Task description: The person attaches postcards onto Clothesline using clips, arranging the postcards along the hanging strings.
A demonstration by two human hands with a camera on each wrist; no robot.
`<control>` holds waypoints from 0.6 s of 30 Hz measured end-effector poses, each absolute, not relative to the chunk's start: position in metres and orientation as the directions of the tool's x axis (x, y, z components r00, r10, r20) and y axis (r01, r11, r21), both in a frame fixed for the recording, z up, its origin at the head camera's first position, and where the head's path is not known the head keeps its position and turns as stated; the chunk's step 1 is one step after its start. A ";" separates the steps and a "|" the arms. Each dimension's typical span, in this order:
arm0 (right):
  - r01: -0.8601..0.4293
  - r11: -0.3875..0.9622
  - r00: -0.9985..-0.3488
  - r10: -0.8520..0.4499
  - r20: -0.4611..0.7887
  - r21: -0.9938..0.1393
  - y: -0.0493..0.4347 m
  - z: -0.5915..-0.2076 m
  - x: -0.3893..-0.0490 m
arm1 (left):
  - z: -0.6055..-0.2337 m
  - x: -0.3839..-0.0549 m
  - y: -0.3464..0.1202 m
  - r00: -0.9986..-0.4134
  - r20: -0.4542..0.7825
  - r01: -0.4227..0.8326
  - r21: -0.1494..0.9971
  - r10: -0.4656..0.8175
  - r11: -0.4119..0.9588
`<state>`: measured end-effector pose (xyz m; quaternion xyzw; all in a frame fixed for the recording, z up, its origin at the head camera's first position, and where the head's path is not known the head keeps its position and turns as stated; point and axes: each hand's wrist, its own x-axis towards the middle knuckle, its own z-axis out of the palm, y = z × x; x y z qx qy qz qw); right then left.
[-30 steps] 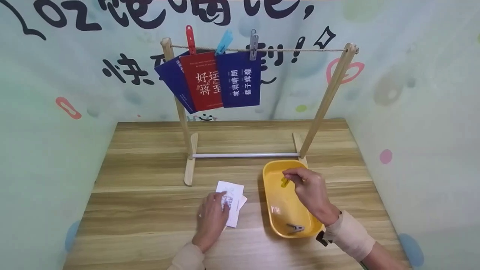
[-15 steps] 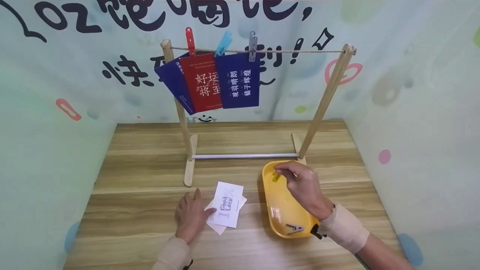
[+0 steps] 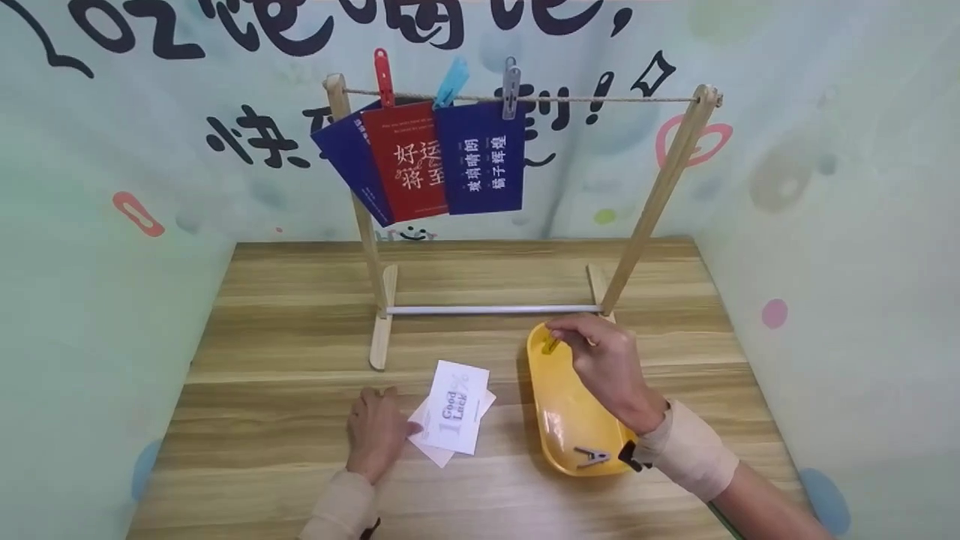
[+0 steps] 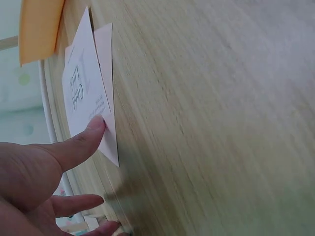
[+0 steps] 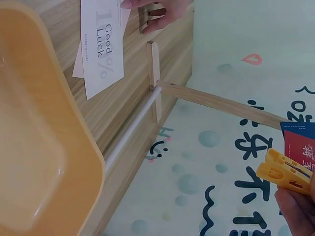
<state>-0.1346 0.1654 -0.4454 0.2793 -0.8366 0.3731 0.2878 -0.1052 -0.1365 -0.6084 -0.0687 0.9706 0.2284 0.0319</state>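
Observation:
My right hand (image 3: 606, 365) pinches a yellow clothespin (image 5: 284, 172) above the far end of the yellow basin (image 3: 541, 420). A grey clothespin (image 3: 592, 455) lies inside the basin. On the table, a white card (image 3: 459, 409) printed "Good Luck" lies crossed over a pale pink card (image 3: 435, 454). My left hand (image 3: 376, 435) rests beside them, its thumb tip at the cards' left edge and its other fingers spread loosely apart from them, as the left wrist view shows.
A wooden rack (image 3: 660, 195) stands behind, with a rope (image 3: 600, 99) across its top. Red (image 3: 384, 77), light blue (image 3: 452, 81) and grey (image 3: 511, 88) clothespins hold a red card (image 3: 409, 161) and two blue cards at the rope's left half. A white bar (image 3: 495, 310) joins the feet.
My left hand has slid left off the top of the white card to the cards' left edge. My right hand has shifted slightly left and away with the yellow clothespin.

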 end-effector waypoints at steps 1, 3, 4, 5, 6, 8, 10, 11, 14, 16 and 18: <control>-0.682 0.564 -0.679 -0.251 0.690 -0.466 0.165 -0.445 -0.135 | -0.609 -0.107 -0.138 -0.988 -0.098 -0.153 0.444 -0.122 0.883; -0.684 0.560 -0.678 -0.253 0.690 -0.467 0.165 -0.446 -0.136 | -0.609 -0.109 -0.141 -0.985 -0.116 -0.167 0.464 -0.127 0.870; -0.686 0.560 -0.677 -0.255 0.690 -0.466 0.165 -0.446 -0.136 | -0.608 -0.111 -0.142 -0.984 -0.122 -0.170 0.476 -0.126 0.863; -0.687 0.559 -0.676 -0.255 0.692 -0.464 0.166 -0.447 -0.136 | -0.608 -0.112 -0.143 -0.983 -0.133 -0.176 0.490 -0.126 0.854; -0.688 0.557 -0.675 -0.256 0.692 -0.465 0.166 -0.447 -0.136 | -0.607 -0.113 -0.144 -0.982 -0.141 -0.180 0.503 -0.125 0.846; -0.690 0.553 -0.674 -0.257 0.693 -0.467 0.166 -0.448 -0.136 | -0.606 -0.115 -0.144 -0.979 -0.160 -0.194 0.518 -0.128 0.833; -0.691 0.551 -0.673 -0.253 0.695 -0.468 0.167 -0.448 -0.136 | -0.605 -0.117 -0.143 -0.976 -0.172 -0.207 0.523 -0.135 0.827; -0.691 0.551 -0.672 -0.250 0.697 -0.468 0.167 -0.448 -0.136 | -0.605 -0.117 -0.142 -0.975 -0.174 -0.212 0.522 -0.140 0.826; -0.692 0.549 -0.669 -0.242 0.703 -0.469 0.168 -0.448 -0.137 | -0.607 -0.118 -0.135 -0.978 -0.139 -0.208 0.517 -0.158 0.830; -0.692 0.546 -0.668 -0.237 0.706 -0.472 0.169 -0.448 -0.138 | -0.609 -0.116 -0.129 -0.981 -0.106 -0.192 0.518 -0.160 0.834; -0.693 0.540 -0.668 -0.233 0.706 -0.477 0.169 -0.448 -0.138 | -0.612 -0.114 -0.122 -0.984 -0.082 -0.177 0.515 -0.157 0.839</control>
